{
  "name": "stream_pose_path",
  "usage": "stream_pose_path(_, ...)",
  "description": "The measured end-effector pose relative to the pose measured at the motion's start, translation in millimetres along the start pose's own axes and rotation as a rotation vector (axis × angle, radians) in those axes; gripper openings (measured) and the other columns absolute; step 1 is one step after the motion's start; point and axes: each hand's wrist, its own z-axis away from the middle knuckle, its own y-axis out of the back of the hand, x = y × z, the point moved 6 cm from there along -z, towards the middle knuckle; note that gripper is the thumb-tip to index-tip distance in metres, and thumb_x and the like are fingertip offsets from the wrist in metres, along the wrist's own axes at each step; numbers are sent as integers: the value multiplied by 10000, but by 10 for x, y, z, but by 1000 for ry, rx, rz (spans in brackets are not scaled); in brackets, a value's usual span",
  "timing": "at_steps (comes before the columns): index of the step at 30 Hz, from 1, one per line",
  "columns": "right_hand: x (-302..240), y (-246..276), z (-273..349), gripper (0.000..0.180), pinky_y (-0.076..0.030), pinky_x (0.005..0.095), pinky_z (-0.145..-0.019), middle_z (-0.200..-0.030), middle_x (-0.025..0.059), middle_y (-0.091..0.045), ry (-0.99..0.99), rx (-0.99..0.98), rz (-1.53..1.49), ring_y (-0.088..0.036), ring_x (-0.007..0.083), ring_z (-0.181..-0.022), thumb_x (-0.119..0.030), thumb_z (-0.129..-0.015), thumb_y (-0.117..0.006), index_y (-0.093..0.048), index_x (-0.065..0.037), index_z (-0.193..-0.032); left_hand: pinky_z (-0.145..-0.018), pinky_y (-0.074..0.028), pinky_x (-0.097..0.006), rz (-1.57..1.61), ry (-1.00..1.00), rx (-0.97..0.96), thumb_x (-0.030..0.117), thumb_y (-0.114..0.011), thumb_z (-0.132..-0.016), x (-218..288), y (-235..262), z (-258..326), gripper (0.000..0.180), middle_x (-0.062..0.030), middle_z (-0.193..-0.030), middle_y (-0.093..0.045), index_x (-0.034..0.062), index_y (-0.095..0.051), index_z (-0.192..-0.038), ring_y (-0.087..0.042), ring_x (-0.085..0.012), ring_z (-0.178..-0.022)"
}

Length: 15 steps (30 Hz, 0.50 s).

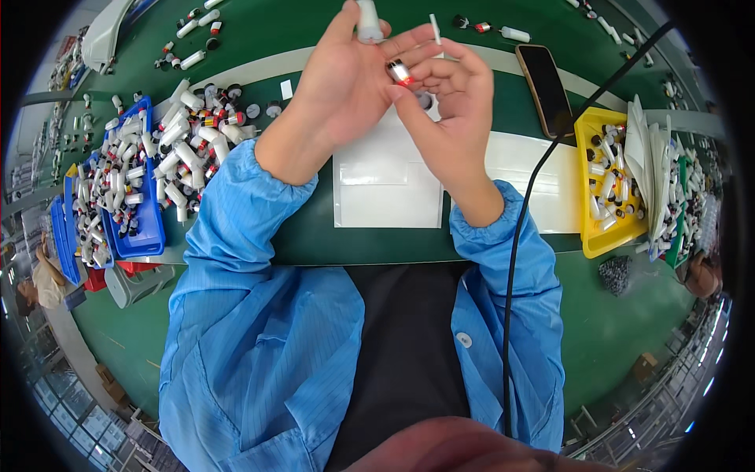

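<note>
Well beyond the near edge of bench (307, 240), our left hand (342, 88) is clamped on a white cylinder (370, 22); our right hand (456, 106) curls at a small silver-red part (400, 73) btwn both hands, can't tell if gripping. Both pcs. prob. light, stiff, slippery: we'd hold cyl. by sides, part gently mid-body.

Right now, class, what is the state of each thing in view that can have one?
Small silver, red and black cylinder: tilted, in the right hand.
White plastic cylinder: held in the left hand.
Tan-edged rectangular phone: face up, screen dark.
Blue rectangular plastic tray: heaped.
Yellow rectangular plastic tray: partly filled.
Light-blue striped jacket: front open.
</note>
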Motion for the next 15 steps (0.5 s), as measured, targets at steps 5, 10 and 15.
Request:
stream_pose_path(5, 10, 7, -57, 638, -536, 284, -835, -1028, 111, -646, 15, 19, 53, -653, 153, -940, 53, -828, -748, -401, -6, -1359, -935, -539, -401, -55, -63, -44, 404, -409, -1081, 89, -110, -16, 490, -168, -1224, -599, 6, -433, -1366, -612, -266, -1111)
stream_pose_path(10, 112, 100, -55, 613, -549, 276, -828, -1036, 141, -670, -90, 110, -198, -672, 172, -955, 63, -878, -694, -353, 0, -1383, -1125, -381, -403, -413, -97, -120, 290, -383, -1020, 107, -106, 4, 527, -228, -1470, -468, -23, -416, -1442, -501, -277, -1314)
stream_pose_path(15, 112, 176, -90, 633, -568, 299, -836, -1085, 182, -673, -278, 147, -381, -679, 188, -977, 69, -910, -650, -270, 7, -1413, -1106, -419, -366, -1032, -221, -169, 148, -514, -1014, 199, -66, -43, 495, -220, -1445, -521, -23, -406, -1467, -535, -267, -1316)
